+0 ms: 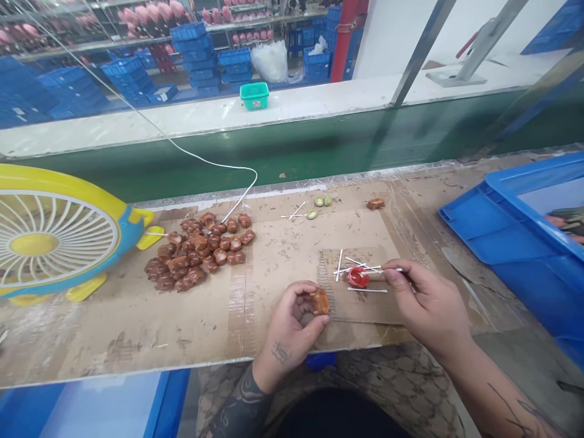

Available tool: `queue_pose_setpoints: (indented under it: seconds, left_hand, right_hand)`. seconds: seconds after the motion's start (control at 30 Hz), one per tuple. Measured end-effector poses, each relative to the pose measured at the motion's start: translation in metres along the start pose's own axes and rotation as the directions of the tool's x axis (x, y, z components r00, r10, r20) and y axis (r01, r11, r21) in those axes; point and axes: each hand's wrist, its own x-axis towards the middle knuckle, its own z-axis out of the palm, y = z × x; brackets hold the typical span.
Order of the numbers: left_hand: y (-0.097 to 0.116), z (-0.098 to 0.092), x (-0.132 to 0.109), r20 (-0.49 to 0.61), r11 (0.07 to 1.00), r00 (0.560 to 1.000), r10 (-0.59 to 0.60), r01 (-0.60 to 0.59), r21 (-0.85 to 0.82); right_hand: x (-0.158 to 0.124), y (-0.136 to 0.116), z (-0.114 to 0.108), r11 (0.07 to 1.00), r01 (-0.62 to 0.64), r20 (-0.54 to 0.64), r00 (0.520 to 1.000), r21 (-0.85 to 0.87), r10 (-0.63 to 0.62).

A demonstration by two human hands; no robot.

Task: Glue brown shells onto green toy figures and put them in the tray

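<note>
Pinching a glossy brown piece [320, 301], the left hand [292, 331] holds it near the front of the tabletop [283, 261]. The right hand [431, 307] grips a cotton swab [373, 272], its tip seemingly inside a red dish [354, 282].

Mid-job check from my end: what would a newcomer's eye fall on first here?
Probably the big yellow-and-blue fan at the picture's left edge, with the heap of shiny brown pieces just right of it. Next, the small red dish on the cardboard sheet, where the right hand holds a swab. Left of that dish, the left hand holds one brown piece.
</note>
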Motion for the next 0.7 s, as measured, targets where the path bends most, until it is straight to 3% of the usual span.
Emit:
queue_pose_setpoints:
  seconds: [0.2,0.37,0.53,0.7]
  left_hand:
    - [0.003,-0.001,0.002,0.013,0.998,0.998,0.062,-0.063,0.030]
    - [0.006,0.001,0.001,0.009,1.000,1.000,-0.002,0.002,0.001]
    - [0.009,0.002,0.002,0.024,0.998,0.998,-0.064,0.064,-0.028]
    - [0.010,0.003,0.002,0.028,0.998,0.998,-0.058,0.059,-0.024]
  right_hand:
    - [-0.003,-0.005,0.002,0.999,0.019,0.012,1.000,0.026,-0.020]
    - [-0.007,-0.010,0.004,0.995,-0.042,-0.006,0.999,0.091,0.043]
    - [-0.018,-0.028,0.010,0.903,-0.124,0.149,0.987,0.412,0.067]
    - [-0.024,-0.035,0.022,0.895,-0.125,0.250,0.968,0.428,0.015]
